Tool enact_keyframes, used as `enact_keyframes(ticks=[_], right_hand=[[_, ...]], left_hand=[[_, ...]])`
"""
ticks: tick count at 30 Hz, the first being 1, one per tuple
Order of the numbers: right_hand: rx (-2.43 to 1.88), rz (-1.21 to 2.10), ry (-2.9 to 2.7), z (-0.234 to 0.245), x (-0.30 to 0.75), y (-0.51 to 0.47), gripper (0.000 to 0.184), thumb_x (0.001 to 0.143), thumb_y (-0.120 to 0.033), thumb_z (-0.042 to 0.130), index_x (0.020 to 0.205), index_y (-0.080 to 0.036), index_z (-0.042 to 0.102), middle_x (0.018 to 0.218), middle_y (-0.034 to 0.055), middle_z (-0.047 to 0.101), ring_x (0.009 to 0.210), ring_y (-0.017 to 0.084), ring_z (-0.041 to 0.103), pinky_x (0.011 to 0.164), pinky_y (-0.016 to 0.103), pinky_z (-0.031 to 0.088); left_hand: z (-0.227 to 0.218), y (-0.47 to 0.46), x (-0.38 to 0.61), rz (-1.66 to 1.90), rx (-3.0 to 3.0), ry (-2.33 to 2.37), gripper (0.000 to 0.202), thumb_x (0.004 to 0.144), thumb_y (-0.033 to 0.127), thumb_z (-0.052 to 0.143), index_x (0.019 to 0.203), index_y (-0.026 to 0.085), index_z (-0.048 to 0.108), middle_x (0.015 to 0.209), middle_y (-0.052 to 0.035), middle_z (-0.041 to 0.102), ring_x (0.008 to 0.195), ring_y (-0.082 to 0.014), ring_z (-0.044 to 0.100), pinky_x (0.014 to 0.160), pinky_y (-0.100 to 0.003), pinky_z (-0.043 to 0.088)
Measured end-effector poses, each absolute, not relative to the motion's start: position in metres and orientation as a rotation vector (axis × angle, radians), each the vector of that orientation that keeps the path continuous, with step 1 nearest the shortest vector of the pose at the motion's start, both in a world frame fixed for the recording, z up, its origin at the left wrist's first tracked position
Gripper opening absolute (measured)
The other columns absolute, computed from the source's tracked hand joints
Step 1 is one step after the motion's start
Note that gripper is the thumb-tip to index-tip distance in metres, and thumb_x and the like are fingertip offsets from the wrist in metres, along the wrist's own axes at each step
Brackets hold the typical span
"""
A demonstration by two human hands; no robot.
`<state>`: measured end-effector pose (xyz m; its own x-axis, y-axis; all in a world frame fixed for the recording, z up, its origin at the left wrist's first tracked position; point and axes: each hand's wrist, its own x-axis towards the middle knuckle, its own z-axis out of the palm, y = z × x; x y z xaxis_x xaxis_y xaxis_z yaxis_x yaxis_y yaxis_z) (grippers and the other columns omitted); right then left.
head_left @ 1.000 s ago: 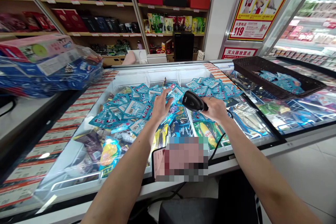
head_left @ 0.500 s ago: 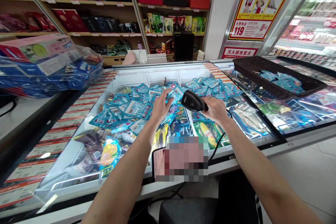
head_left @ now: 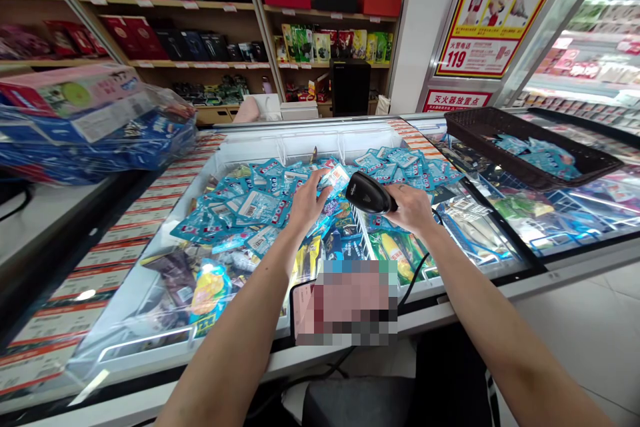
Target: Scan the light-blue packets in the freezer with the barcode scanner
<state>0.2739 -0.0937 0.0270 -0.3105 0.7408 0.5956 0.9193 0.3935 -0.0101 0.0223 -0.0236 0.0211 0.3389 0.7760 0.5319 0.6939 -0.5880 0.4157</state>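
"The hands?"
"Right hand grips the black scanner; left hand seems to pinch a blue packet, though fingers partly hide the hold."
"And that packet?"
"Brightly lit, just beside the scanner's head, over the packet pile."

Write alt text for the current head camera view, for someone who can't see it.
A person's right hand points a black handheld scanner at a brightly lit packet by the left hand, among many blue packets at a glass-topped display chest. A dark basket with more packets sits to the right; stocked shelves stand behind.
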Motion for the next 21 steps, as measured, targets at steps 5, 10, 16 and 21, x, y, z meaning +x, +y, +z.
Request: enact_keyframes(ticks=[5,10,16,21], right_hand=[[-1.432,-0.515,-2.069,0.026,0.276,-0.091,0.031,0.078,-0.040,0.051,0.099,-0.019,0.060,0.082,0.0044,0.065,0.078,0.017,0.058,0.063,0.025,0.034],[-1.598,-0.563,-1.937,0.027,0.282,-0.090,0.035,0.078,-0.047,0.051,0.097,-0.018,0.059,0.080,0.0056,0.064,0.076,0.019,0.058,0.059,0.025,0.032],[-1.770,-0.552,-1.842,0.028,0.288,-0.089,0.036,0.076,-0.046,0.054,0.097,-0.017,0.059,0.079,0.0066,0.064,0.076,0.021,0.058,0.058,0.026,0.029],[-1.888,-0.517,-1.819,0.029,0.291,-0.088,0.034,0.077,-0.045,0.053,0.098,-0.018,0.058,0.082,0.0064,0.065,0.076,0.021,0.058,0.058,0.026,0.029]], left_hand=[[0.022,-0.025,0.023,1.090,2.509,1.541,0.042,0.088,0.037,0.038,0.129,0.024,0.037,0.120,-0.0075,0.055,0.103,-0.0220,0.054,0.088,-0.037,0.038],[0.025,-0.031,0.023,1.115,2.481,1.907,0.044,0.086,0.031,0.042,0.129,0.023,0.041,0.128,-0.0118,0.046,0.116,-0.0297,0.042,0.093,-0.045,0.030],[0.022,-0.032,0.024,0.923,2.796,1.681,0.040,0.085,0.013,0.035,0.114,0.032,0.055,0.118,-0.0019,0.057,0.113,-0.0225,0.045,0.097,-0.045,0.026],[0.021,-0.031,0.023,0.908,2.806,1.801,0.032,0.085,0.017,0.036,0.100,0.028,0.062,0.107,-0.0032,0.063,0.106,-0.0221,0.050,0.102,-0.048,0.020]])
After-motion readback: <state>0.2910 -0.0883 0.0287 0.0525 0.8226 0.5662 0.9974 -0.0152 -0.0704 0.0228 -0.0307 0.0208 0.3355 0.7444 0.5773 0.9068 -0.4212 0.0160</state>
